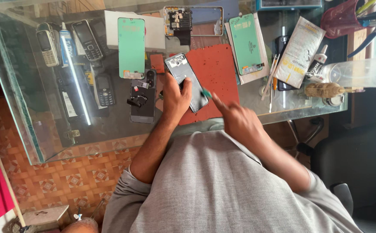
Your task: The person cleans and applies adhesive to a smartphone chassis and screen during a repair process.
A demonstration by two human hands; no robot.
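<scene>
Glass-topped table (110, 125) over an orange patterned tile floor, with phone parts spread all over it. The landmark is the flat red rubber work mat (216, 71) in the middle of the glass.

The thing being worked on is a slim dark smartphone with a glossy glass face (187, 82). It sits over the mat's left edge, tilted, so its long axis runs diagonally: one short end points up toward the far-left corner of the mat and the other comes down toward the person's grey shirt.

The left hand (176, 98) has its grip closed around the phone's lower left side, thumb lying across the glass and fingers wrapped behind it. The right hand (239, 121) is just off the mat's near edge, fingers pinched shut on a small green pick-like tool (206, 93) whose tip touches the phone's lower right edge.

Other stuff, all relative to the mat:
- just left: a stripped phone body with a dark camera module (143, 97)
- further left: a mint-green screen panel (131, 46) on a white box
- beyond its far edge: an open metal phone frame (193, 20)
- just right: another mint-green panel (245, 43) on white paper
- well left: three old keypad phones (73, 43)
</scene>
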